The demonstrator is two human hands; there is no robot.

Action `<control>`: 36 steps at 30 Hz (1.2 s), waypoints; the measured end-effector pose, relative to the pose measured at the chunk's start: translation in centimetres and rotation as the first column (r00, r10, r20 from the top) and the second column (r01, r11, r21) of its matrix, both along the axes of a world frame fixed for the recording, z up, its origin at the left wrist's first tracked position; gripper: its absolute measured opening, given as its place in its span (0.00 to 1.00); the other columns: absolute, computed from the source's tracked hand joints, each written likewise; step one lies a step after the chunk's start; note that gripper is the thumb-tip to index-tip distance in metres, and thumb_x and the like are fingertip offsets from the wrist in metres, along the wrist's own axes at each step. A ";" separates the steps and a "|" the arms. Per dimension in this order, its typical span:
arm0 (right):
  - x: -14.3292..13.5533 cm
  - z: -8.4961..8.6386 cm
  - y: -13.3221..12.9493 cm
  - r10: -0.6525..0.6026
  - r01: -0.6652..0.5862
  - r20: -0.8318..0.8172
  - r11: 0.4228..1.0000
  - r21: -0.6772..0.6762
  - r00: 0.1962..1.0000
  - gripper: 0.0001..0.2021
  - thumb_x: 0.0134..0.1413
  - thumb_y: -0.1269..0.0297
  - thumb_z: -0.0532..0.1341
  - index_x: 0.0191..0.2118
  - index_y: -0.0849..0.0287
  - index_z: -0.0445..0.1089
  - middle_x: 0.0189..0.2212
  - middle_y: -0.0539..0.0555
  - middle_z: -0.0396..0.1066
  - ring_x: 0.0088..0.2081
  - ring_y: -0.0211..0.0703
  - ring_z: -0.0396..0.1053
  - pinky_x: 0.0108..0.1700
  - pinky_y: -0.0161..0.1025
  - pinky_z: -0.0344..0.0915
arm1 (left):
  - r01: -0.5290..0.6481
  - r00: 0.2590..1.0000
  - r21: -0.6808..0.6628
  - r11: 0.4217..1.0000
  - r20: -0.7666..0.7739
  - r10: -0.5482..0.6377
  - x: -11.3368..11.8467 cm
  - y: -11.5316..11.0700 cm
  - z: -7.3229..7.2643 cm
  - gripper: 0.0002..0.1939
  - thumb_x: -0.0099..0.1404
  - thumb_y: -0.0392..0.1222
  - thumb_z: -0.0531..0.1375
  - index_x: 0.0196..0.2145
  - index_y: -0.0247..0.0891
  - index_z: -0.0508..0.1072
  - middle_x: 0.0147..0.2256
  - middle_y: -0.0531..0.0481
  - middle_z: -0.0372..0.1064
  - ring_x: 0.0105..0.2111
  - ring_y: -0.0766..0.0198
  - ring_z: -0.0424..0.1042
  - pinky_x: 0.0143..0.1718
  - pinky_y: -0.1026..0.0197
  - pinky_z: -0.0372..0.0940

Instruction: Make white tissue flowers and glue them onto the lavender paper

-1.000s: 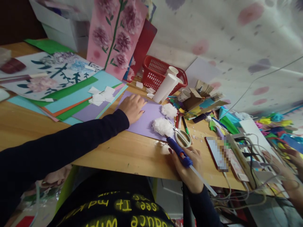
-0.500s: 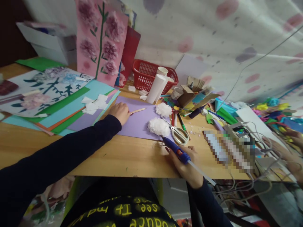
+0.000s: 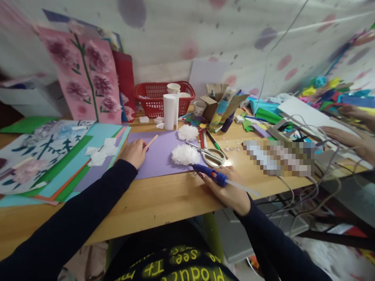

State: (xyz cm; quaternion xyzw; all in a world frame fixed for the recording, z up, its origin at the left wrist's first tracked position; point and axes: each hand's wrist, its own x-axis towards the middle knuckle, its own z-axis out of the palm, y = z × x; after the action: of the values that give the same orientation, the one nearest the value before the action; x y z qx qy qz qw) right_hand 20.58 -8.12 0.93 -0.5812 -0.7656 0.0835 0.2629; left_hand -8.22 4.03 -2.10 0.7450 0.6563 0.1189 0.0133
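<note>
My left hand (image 3: 134, 153) is at the left edge of a purple sheet of paper (image 3: 158, 162), its fingers closed round the end of a pencil (image 3: 151, 141) that slants up and right. My right hand (image 3: 231, 191) grips a blue hot glue gun (image 3: 211, 175), a clear glue stick (image 3: 243, 188) jutting from its back. The gun's nozzle is close beside a white ruffled paper flower (image 3: 184, 155) on the sheet; whether they touch I cannot tell. A second white flower (image 3: 188, 132) lies behind it. Scissors (image 3: 215, 157) with pale handles lie just right of the flowers.
Stacked coloured sheets (image 3: 67, 164) and paper scraps (image 3: 102, 151) lie on the left. At the back stand a red basket (image 3: 150, 105), a white roll (image 3: 169, 112) and a paper cup (image 3: 199, 108). Cables (image 3: 315, 195) trail on the right, near another person's hand (image 3: 340, 136).
My view has turned to the right and tilted. The pencil in my left hand now points more steeply upward. The glue gun stays beside the front flower.
</note>
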 end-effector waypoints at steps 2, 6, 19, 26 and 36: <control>0.2 -0.1 0.1 -0.030 0.028 -0.069 0.999 -0.022 0.997 0.22 0.57 0.49 0.56 0.18 0.57 0.63 0.14 0.47 0.59 0.18 0.35 0.54 0.27 0.39 0.50 | 0.012 1.000 0.001 1.000 -0.018 -0.012 0.0 0.0 0.0 0.09 0.64 0.35 0.52 0.40 0.34 0.69 0.35 0.43 0.70 0.40 0.54 0.70 0.44 0.56 0.63; 0.4 -0.5 0.2 -0.092 0.067 -0.223 0.991 -0.115 0.970 0.20 0.55 0.48 0.58 0.20 0.57 0.66 0.16 0.47 0.60 0.19 0.35 0.54 0.24 0.37 0.49 | 0.018 0.999 -0.001 1.000 -0.047 -0.018 0.0 0.0 0.2 0.09 0.63 0.34 0.50 0.39 0.34 0.68 0.36 0.42 0.70 0.40 0.54 0.70 0.45 0.56 0.63; -0.1 0.3 0.3 0.055 -0.058 -0.081 0.998 -0.032 0.995 0.23 0.57 0.50 0.57 0.17 0.58 0.60 0.15 0.46 0.55 0.19 0.32 0.50 0.25 0.36 0.48 | 0.015 0.995 0.036 0.999 -0.094 -0.012 0.0 0.1 -0.3 0.08 0.63 0.35 0.50 0.38 0.35 0.68 0.37 0.42 0.70 0.41 0.54 0.70 0.46 0.55 0.63; -0.5 0.6 0.2 0.032 -0.032 -0.029 0.999 -0.002 0.999 0.23 0.57 0.50 0.56 0.16 0.57 0.62 0.13 0.46 0.56 0.17 0.33 0.52 0.26 0.37 0.48 | 0.028 0.997 0.041 0.999 -0.069 -0.025 0.1 -0.1 -0.1 0.09 0.63 0.35 0.49 0.38 0.35 0.68 0.38 0.40 0.71 0.41 0.53 0.70 0.46 0.54 0.63; -0.9 1.1 0.4 0.049 -0.049 -0.003 0.999 0.000 0.999 0.24 0.57 0.49 0.56 0.16 0.57 0.59 0.13 0.45 0.56 0.17 0.32 0.51 0.27 0.38 0.47 | 0.008 0.997 -0.015 1.000 -0.071 -0.009 0.4 -0.4 0.4 0.09 0.64 0.35 0.49 0.39 0.34 0.68 0.39 0.39 0.70 0.43 0.53 0.70 0.46 0.54 0.63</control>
State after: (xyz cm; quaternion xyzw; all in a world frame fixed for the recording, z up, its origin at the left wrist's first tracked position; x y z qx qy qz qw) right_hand 19.69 -7.71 2.02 -0.5621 -0.7792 0.0909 0.2620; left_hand -7.83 3.60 -1.74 0.7513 0.6541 0.0874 -0.0039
